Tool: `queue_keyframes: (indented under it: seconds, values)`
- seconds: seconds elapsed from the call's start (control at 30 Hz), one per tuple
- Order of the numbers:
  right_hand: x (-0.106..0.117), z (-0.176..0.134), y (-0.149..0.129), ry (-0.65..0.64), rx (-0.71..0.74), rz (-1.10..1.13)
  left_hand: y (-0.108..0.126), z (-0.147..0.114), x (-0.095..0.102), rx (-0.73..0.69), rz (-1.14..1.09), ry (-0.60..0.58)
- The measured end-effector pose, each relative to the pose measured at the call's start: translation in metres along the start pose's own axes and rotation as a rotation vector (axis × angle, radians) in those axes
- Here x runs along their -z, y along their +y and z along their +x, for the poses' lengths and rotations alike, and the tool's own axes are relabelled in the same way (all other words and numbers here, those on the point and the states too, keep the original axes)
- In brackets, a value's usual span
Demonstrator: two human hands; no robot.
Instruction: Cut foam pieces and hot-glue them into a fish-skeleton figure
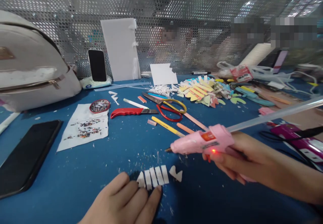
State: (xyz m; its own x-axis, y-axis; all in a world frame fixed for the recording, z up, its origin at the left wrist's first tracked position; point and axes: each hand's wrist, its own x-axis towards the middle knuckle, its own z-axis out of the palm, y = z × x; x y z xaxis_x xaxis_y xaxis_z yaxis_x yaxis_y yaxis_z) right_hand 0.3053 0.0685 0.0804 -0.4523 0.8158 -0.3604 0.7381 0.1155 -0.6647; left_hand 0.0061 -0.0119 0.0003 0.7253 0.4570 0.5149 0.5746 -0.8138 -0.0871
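Note:
My right hand (234, 163) is wrapped round the handle of a pink hot glue gun (202, 141), held above the table with its red light lit. A clear glue stick (275, 114) runs out of its back. The nozzle points left, above and apart from a row of small white cut pieces (153, 177) lying on the blue table. My left hand (126, 200) is closed at the front, with curled fingers holding these pieces from below; a fingertip touches their lower edge. A forked white piece (176, 173) lies just right of the row.
Scissors (164, 106), a red-handled knife (133, 112) and pens lie behind. Paper scraps (202, 91) are heaped farther back. On the left are a phone (30, 153), a backpack (32, 65) and a paper with beads (85, 129). A power strip (295, 139) and cables are at right.

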Motion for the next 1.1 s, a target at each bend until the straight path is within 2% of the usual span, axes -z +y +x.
queue_keyframes:
  seconds: [0.07, 0.17, 0.2, 0.3, 0.33, 0.4, 0.47, 0.53, 0.6, 0.9, 1.0, 1.1]
  values:
    - [0.012, -0.004, -0.002, 0.077, -0.031, -0.035, 0.001, -0.001, -0.001, 0.011, 0.003, 0.006]
    - [0.036, -0.009, 0.007, 0.26, -0.063, -0.082, 0.001, 0.001, -0.001, 0.04, 0.015, 0.096]
    - [0.045, -0.009, 0.014, 0.323, -0.061, -0.096, 0.001, 0.002, -0.001, 0.046, 0.011, 0.118]
    - [0.067, -0.009, 0.049, 0.455, -0.048, -0.161, 0.001, 0.005, 0.001, 0.044, -0.03, 0.062]
    - [0.072, -0.008, 0.063, 0.481, -0.055, -0.152, 0.002, 0.006, 0.001, 0.044, -0.04, 0.055]
    - [0.078, -0.006, 0.085, 0.487, -0.084, -0.112, 0.004, 0.006, 0.001, 0.051, -0.044, 0.11]
    - [0.077, -0.004, 0.101, 0.508, -0.132, -0.125, 0.006, 0.006, 0.002, 0.054, -0.045, 0.153]
    - [0.073, -0.002, 0.109, 0.526, -0.159, -0.135, 0.007, 0.007, 0.004, 0.044, -0.041, 0.107]
    - [0.067, -0.001, 0.113, 0.533, -0.176, -0.137, 0.008, 0.007, 0.007, 0.038, -0.033, 0.067]
    - [0.045, -0.004, 0.125, 0.637, -0.196, -0.24, 0.007, 0.005, 0.005, 0.03, -0.026, 0.063]
    - [0.044, -0.013, 0.122, 0.68, -0.191, -0.324, 0.007, 0.005, 0.007, 0.024, -0.028, 0.071]
    - [0.037, -0.034, 0.12, 0.75, -0.207, -0.42, 0.007, 0.006, 0.009, 0.023, -0.022, 0.072]
